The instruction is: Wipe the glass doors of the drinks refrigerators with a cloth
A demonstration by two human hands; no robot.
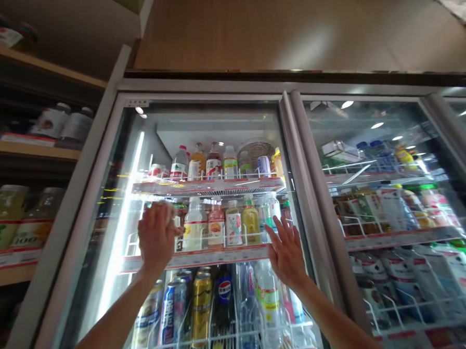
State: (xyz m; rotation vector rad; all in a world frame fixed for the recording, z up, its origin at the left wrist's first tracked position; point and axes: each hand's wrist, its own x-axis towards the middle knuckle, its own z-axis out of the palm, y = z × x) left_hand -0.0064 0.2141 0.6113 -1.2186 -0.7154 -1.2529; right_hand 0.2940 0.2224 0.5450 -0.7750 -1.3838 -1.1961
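Note:
Both of my hands are raised in front of a glass-doored drinks fridge (220, 116). My left hand (157, 238) is before the left part of the middle shelf, slightly blurred, its fingers loosely bent and thumb out to the side; no object shows in it. My right hand (287, 253) has its fingers spread and holds nothing, near the shelf's right end. Between them stand a pale yellow bottle (193, 224), an orange-pink bottle (216, 223) and a yellow-green bottle (250, 219). Whether either hand touches the glass, I cannot tell.
Below are a gold can (201, 305), a dark Pepsi bottle (224, 299) and a clear bottle (267, 304). A vertical door frame (312, 215) separates a second fridge section on the right. Open wooden shelves (31, 145) with bottles stand at left.

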